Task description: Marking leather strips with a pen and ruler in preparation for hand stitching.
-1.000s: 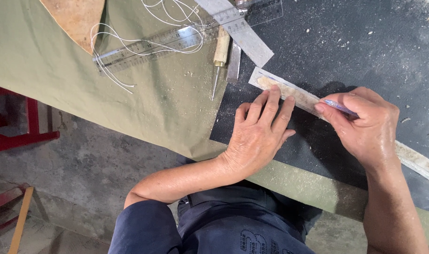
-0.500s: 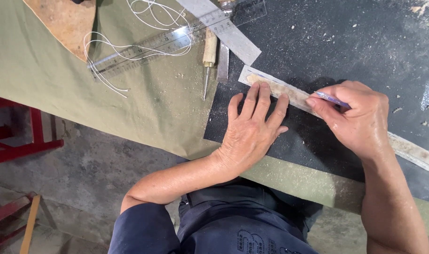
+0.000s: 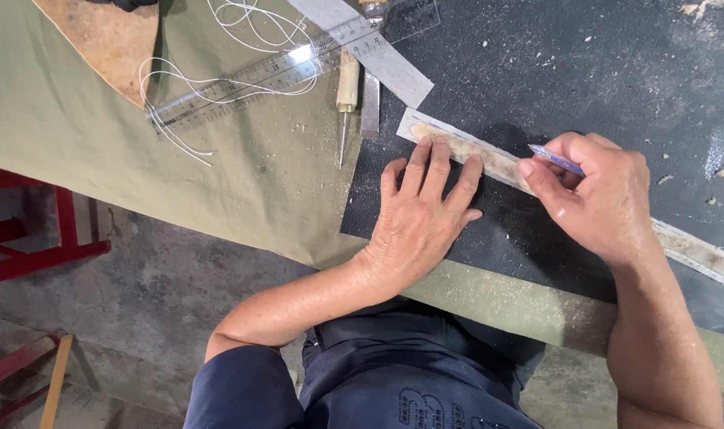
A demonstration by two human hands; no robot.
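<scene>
A long pale strip [image 3: 497, 161] with a tan, worn middle lies across a black mat [image 3: 616, 87]. My left hand [image 3: 421, 214] lies flat on the mat, its fingertips pressing the strip's near edge close to its left end. My right hand [image 3: 596, 195] is closed around a thin blue pen [image 3: 556, 160], whose tip points at the strip just right of my left fingers. The strip runs on under my right hand toward the right edge.
An olive cloth [image 3: 243, 175] covers the table. On it lie a clear ruler [image 3: 290, 67], loose white thread [image 3: 219, 79], a wooden-handled awl [image 3: 346, 103], a grey strip [image 3: 378, 56] and a tan leather piece [image 3: 108, 40]. A red frame [image 3: 36, 230] stands on the floor at left.
The view has shifted slightly, so everything sits a little further left and up. My right hand with the pen has moved a bit left along the strip. My left hand stays pressed on it.
</scene>
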